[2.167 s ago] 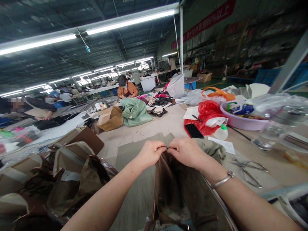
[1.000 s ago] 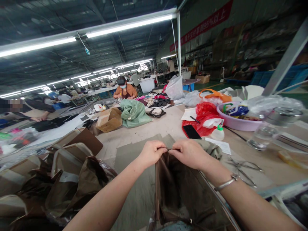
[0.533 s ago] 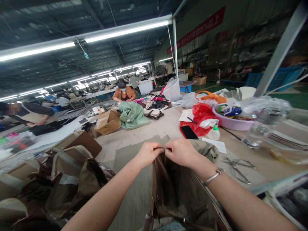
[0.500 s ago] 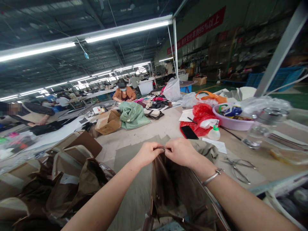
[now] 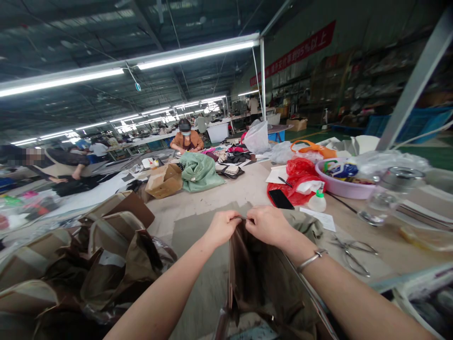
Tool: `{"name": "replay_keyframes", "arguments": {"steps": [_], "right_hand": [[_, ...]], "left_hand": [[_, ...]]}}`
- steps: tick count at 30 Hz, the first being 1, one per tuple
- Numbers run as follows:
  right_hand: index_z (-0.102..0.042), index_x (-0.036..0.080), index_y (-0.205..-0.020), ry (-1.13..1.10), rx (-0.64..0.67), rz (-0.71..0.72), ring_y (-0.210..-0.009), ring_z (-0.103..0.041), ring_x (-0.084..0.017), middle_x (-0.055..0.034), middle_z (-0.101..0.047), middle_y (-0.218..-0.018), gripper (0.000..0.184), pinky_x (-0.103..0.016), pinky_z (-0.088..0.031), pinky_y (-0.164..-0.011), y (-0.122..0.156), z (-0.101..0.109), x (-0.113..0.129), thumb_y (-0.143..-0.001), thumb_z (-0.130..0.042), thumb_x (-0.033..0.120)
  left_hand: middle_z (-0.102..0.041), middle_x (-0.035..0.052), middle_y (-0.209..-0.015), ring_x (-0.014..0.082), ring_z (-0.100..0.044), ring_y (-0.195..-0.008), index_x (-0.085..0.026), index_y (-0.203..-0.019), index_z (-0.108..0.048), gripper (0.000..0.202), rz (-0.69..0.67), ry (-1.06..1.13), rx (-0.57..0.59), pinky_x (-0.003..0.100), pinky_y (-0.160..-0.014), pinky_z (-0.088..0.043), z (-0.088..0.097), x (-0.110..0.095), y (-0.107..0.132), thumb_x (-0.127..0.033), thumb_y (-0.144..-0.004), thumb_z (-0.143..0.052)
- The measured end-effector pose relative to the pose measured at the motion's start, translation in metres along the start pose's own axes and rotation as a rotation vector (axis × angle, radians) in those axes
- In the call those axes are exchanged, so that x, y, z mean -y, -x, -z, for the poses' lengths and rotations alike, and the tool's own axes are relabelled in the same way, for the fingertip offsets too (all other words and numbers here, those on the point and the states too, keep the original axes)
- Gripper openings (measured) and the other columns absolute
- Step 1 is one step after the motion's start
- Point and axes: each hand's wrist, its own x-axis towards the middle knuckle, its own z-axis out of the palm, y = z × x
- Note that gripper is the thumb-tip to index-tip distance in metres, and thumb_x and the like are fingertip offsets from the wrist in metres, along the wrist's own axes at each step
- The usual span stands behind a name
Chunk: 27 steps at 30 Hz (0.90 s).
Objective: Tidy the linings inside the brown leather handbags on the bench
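My left hand (image 5: 223, 227) and my right hand (image 5: 268, 225) meet at the far edge of a brown fabric bag (image 5: 264, 278), which hangs toward me with its mouth spread apart. Both hands are closed, thumbs and fingers pinching the dark rim close together. A metal bangle circles my right wrist. Part of the bag's olive cloth (image 5: 304, 224) lies on the table beyond my right hand. My forearms cover some of the bag's sides. Under my left hand is a grey-green sheet (image 5: 198, 231).
Brown bag pieces (image 5: 116, 264) are heaped at left. To the right lie scissors (image 5: 354, 252), a phone (image 5: 281, 199), a small bottle (image 5: 317, 202), a red plastic bag (image 5: 295, 174) and a lilac basin (image 5: 345, 188). A carton (image 5: 163, 181) and green sack (image 5: 200, 172) stand ahead; a co-worker (image 5: 187, 137) sits beyond.
The camera view has shifted slightly, so the surroundings sit a little lower and farther right. Both hands keep pinching the bag's rim in nearly the same position.
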Motion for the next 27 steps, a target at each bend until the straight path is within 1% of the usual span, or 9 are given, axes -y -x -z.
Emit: {"name": "replay_keyframes", "arguments": {"steps": [4, 6, 9, 13, 15, 18, 21, 24, 27], "right_hand": [[-0.067, 0.023, -0.078, -0.109, 0.133, -0.042, -0.078, -0.059, -0.017, -0.0048, -0.068, -0.082, 0.042, -0.025, -0.037, -0.063, 0.005, 0.009, -0.005, -0.086, -0.032, 0.043], [-0.067, 0.024, -0.086, -0.167, 0.171, -0.046, -0.08, -0.059, -0.016, -0.0037, -0.068, -0.086, 0.041, -0.024, -0.038, -0.064, 0.007, 0.012, -0.006, -0.086, -0.033, 0.047], [-0.067, 0.025, -0.09, -0.152, 0.145, -0.052, -0.081, -0.059, -0.016, -0.003, -0.068, -0.088, 0.037, -0.024, -0.037, -0.066, 0.005, 0.011, -0.004, -0.084, -0.037, 0.046], [-0.068, 0.025, -0.081, -0.086, 0.097, -0.013, -0.077, -0.059, -0.016, -0.003, -0.068, -0.082, 0.036, -0.024, -0.036, -0.063, -0.002, 0.003, -0.001, -0.085, -0.036, 0.04], [-0.069, 0.024, -0.078, -0.07, 0.088, 0.005, -0.074, -0.059, -0.015, -0.0031, -0.068, -0.079, 0.034, -0.024, -0.036, -0.062, -0.004, 0.001, -0.001, -0.083, -0.038, 0.036], [-0.069, 0.024, -0.075, -0.095, 0.091, 0.009, -0.071, -0.058, -0.015, -0.0026, -0.068, -0.077, 0.032, -0.024, -0.034, -0.06, -0.006, -0.001, -0.004, -0.082, -0.04, 0.035], [-0.068, 0.023, -0.074, -0.153, 0.1, 0.007, -0.068, -0.056, -0.014, -0.002, -0.067, -0.075, 0.033, -0.023, -0.032, -0.056, -0.007, -0.002, -0.007, -0.082, -0.04, 0.037], [-0.067, 0.023, -0.073, -0.201, 0.117, 0.052, -0.067, -0.056, -0.013, -0.0016, -0.067, -0.073, 0.035, -0.023, -0.031, -0.057, -0.007, -0.001, -0.01, -0.083, -0.039, 0.041], [-0.067, 0.023, -0.072, -0.259, 0.131, 0.097, -0.067, -0.056, -0.013, -0.0009, -0.066, -0.072, 0.039, -0.022, -0.032, -0.057, -0.008, -0.001, -0.011, -0.084, -0.036, 0.044]], "left_hand": [[-0.067, -0.0002, -0.077, 0.0141, -0.059, -0.073, -0.017, -0.082, -0.066, 0.021, 0.02, 0.006, -0.014, 0.023, -0.066, -0.043, -0.003, -0.003, 0.0, -0.022, -0.076, -0.047], [-0.066, -0.0002, -0.074, 0.0143, -0.058, -0.072, -0.016, -0.081, -0.066, 0.021, 0.032, -0.005, -0.028, 0.023, -0.065, -0.043, -0.004, -0.004, 0.0, -0.022, -0.075, -0.047], [-0.066, 0.0004, -0.074, 0.015, -0.059, -0.072, -0.016, -0.08, -0.067, 0.022, 0.042, -0.013, -0.039, 0.024, -0.067, -0.044, -0.004, -0.003, 0.0, -0.022, -0.075, -0.047], [-0.067, 0.0026, -0.091, 0.0161, -0.059, -0.085, -0.017, -0.093, -0.065, 0.025, 0.018, 0.058, -0.013, 0.025, -0.079, -0.043, -0.001, 0.002, 0.001, -0.024, -0.075, -0.049], [-0.066, 0.0037, -0.096, 0.0164, -0.059, -0.087, -0.016, -0.098, -0.062, 0.029, 0.035, 0.096, -0.028, 0.025, -0.08, -0.043, 0.001, 0.005, 0.003, -0.027, -0.073, -0.053], [-0.065, 0.0019, -0.086, 0.0151, -0.057, -0.076, -0.015, -0.093, -0.062, 0.03, 0.049, 0.108, -0.024, 0.023, -0.069, -0.043, 0.004, 0.008, 0.007, -0.032, -0.068, -0.059], [-0.059, -0.0019, -0.067, 0.0124, -0.052, -0.063, -0.015, -0.078, -0.064, 0.022, 0.033, 0.066, -0.015, 0.021, -0.058, -0.038, 0.002, 0.009, 0.01, -0.033, -0.073, -0.053], [-0.052, -0.0032, -0.058, 0.0109, -0.046, -0.058, -0.013, -0.066, -0.062, 0.023, 0.038, 0.069, -0.051, 0.02, -0.053, -0.033, -0.002, 0.008, 0.01, -0.029, -0.075, -0.046], [-0.048, -0.0038, -0.055, 0.0099, -0.043, -0.055, -0.013, -0.062, -0.06, 0.023, 0.045, 0.111, -0.056, 0.02, -0.051, -0.03, -0.005, 0.006, 0.01, -0.026, -0.074, -0.045]]}}
